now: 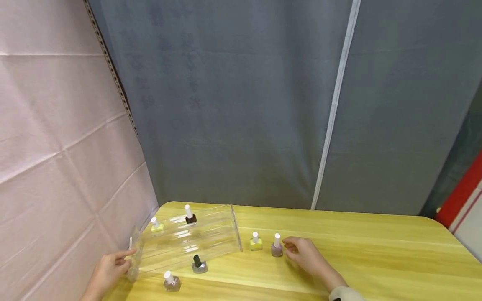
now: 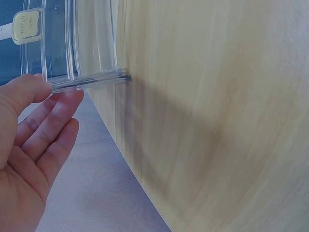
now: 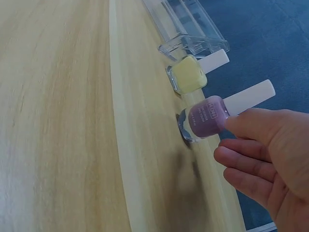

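My left hand (image 1: 109,269) pinches the left end of a clear acrylic stepped rack (image 2: 79,84), thumb on one side and fingertips on the other. On the rack stand a yellow nail polish bottle (image 1: 157,227) and a dark one (image 1: 191,218), both white-capped. To the right, a purple nail polish bottle (image 3: 207,118) with a white cap stands on the table. My right hand (image 1: 305,253) is just right of it, thumb tip at the bottle's shoulder and the other fingers loosely bent, not wrapped round it. Another yellow nail polish bottle (image 3: 189,75) stands between the purple one and the rack.
In front of the rack stand a grey nail polish bottle (image 1: 199,267) with a black cap and a brownish one (image 1: 172,284) with a white cap. The wooden table (image 1: 376,259) meets a grey curtain (image 1: 241,104) behind and a pale cloth wall (image 1: 56,188) at left.
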The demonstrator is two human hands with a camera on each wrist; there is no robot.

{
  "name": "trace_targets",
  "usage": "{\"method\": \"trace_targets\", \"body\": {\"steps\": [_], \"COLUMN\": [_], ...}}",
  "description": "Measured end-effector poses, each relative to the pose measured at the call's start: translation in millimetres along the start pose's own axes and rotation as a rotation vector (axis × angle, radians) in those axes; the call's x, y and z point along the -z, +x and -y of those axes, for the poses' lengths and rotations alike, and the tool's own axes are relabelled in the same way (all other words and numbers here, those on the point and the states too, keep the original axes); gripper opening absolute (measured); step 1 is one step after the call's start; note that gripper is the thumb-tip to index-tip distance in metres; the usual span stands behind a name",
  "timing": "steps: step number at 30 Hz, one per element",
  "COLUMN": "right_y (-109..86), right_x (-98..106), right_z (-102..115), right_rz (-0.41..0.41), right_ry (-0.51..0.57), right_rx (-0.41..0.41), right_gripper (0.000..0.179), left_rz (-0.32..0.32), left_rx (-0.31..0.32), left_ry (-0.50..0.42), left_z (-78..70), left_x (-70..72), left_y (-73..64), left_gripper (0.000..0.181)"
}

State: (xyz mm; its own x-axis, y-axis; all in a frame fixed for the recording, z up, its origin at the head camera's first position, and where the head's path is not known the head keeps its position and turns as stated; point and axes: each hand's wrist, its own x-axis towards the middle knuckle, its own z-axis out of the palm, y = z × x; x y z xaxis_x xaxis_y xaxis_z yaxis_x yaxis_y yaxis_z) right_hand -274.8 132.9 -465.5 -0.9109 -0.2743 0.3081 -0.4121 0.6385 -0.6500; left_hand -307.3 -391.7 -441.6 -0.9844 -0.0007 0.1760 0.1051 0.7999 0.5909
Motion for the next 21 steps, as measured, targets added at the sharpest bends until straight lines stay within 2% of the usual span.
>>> {"method": "trace_targets", "body": {"steps": [8,13,21], "right_y": [7.8,12.3,15.9], "right_x": [-5,-6,-11], "right_z": [0,1,-3], "right_rz": [0.006,0.015,0.038], "right_ry": [0.013,0.023,0.024], "right_rx": [-0.038,-0.056,-0.021], "right_gripper": [0.024,0.023,0.016], "left_rz": [0.014,0.006,-0.01], "left_rx": [0.033,0.024,0.012], "left_ry": [-0.005,-0.009,-0.029], "left_z": [1.7,2.7,2.6], "left_x": [0.2,-0.3,-1.9], "left_y": [1.1,1.7,0.2], "left_gripper": [0.035,0.034,0.034]}}
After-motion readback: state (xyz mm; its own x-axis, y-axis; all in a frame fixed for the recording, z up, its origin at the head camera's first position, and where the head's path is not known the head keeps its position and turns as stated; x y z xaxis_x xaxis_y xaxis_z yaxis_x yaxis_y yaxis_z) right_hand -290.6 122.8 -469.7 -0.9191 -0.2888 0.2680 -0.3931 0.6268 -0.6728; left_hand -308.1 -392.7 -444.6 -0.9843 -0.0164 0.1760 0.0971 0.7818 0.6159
